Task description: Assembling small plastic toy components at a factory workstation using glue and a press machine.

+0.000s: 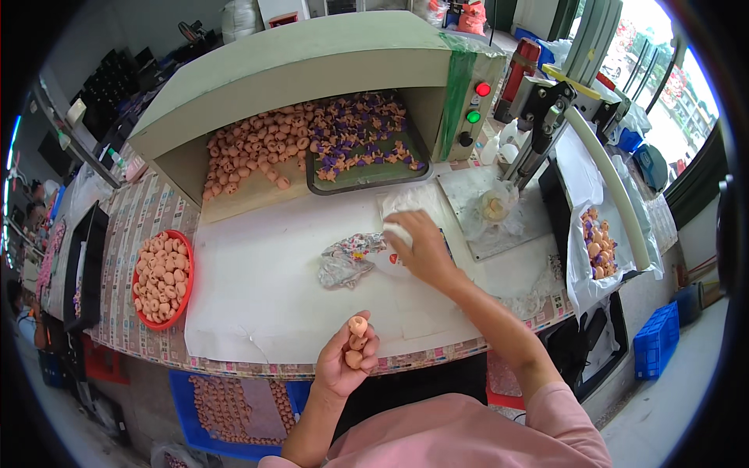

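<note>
I saw the left hand (pixel 342 373) closed around three peach pieces (pixel 357 327), held in a row at the table's near edge. The right hand (pixel 427 248) had its fingers over a white wad (pixel 399 232); I couldn't tell whether it gripped that or only touched it. A crumpled bag (pixel 343 269) lay near it on the white sheet (pixel 261 288). A red bowl (pixel 189 287) stood to the left, and the beige housing (pixel 312 62) behind sheltered a dark tray (pixel 374 186).

A workshop is indicated by a lever press (pixel 544 105), a boxy machine (pixel 304 51) with lit buttons (pixel 473 117), and heaped peach pieces (pixel 161 274).
</note>
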`<state>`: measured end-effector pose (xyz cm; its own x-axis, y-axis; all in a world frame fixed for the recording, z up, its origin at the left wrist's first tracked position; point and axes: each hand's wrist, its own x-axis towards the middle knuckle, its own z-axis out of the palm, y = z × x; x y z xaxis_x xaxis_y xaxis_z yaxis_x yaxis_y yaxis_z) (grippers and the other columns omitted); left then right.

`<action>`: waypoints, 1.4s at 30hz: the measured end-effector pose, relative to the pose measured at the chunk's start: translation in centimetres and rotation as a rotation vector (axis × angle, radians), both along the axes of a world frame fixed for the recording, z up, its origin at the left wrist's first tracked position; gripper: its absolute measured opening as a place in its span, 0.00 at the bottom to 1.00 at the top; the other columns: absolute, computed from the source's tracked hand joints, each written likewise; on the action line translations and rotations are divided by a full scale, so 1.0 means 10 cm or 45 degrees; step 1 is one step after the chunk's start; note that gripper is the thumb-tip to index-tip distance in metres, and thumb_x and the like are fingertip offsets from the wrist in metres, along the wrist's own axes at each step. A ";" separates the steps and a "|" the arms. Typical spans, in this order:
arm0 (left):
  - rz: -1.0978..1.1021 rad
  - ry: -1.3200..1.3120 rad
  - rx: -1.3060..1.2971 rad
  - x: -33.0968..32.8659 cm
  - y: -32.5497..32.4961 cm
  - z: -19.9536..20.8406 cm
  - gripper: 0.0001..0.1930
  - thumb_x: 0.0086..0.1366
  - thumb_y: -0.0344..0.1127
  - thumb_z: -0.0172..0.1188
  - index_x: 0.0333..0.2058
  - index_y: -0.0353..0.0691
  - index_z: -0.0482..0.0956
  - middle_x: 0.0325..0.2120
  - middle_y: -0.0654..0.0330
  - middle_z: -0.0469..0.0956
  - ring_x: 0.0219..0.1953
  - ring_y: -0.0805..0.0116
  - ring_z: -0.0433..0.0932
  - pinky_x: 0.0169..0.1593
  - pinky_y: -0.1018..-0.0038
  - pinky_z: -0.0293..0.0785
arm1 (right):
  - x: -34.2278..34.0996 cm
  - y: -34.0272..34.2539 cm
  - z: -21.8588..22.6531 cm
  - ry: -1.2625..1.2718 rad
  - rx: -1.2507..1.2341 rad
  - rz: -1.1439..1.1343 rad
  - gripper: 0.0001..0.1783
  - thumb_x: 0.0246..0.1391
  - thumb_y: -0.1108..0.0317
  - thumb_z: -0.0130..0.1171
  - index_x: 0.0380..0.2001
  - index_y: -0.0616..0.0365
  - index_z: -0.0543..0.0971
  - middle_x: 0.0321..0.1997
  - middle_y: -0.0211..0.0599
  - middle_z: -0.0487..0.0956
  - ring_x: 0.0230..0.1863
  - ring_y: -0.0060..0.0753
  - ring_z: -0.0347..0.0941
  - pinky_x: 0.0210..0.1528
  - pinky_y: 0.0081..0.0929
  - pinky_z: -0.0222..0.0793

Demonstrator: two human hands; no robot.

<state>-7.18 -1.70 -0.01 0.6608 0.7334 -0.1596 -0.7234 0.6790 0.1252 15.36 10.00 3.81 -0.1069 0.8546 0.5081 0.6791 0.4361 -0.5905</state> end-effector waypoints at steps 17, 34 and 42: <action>-0.053 0.072 0.202 -0.11 -0.05 0.11 0.19 0.68 0.39 0.52 0.55 0.38 0.68 0.44 0.57 0.74 0.41 0.71 0.71 0.32 0.81 0.72 | 0.70 1.28 0.04 -0.602 -0.074 -0.389 0.05 0.43 0.68 0.58 0.27 0.50 0.80 0.32 0.36 0.79 0.40 0.45 0.73 0.45 0.39 0.68; -0.003 0.154 0.223 0.21 -0.18 0.15 0.20 0.66 0.37 0.55 0.54 0.38 0.69 0.44 0.55 0.74 0.40 0.72 0.72 0.33 0.82 0.74 | 0.57 1.13 0.07 -0.202 -0.026 -0.280 0.10 0.47 0.69 0.59 0.35 0.54 0.81 0.36 0.44 0.79 0.38 0.50 0.74 0.42 0.43 0.71; -0.057 0.126 0.249 0.21 -0.18 0.20 0.20 0.65 0.37 0.56 0.54 0.38 0.69 0.44 0.56 0.74 0.40 0.72 0.71 0.33 0.82 0.74 | 0.52 1.42 -0.10 -0.234 -0.084 -0.277 0.12 0.46 0.72 0.56 0.35 0.52 0.82 0.30 0.49 0.78 0.34 0.52 0.75 0.38 0.42 0.73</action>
<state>-5.07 -3.48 2.01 0.6814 0.7272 -0.0831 -0.6708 0.6659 0.3265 20.53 24.22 2.76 -0.0026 0.8981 0.4399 0.8507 0.2332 -0.4711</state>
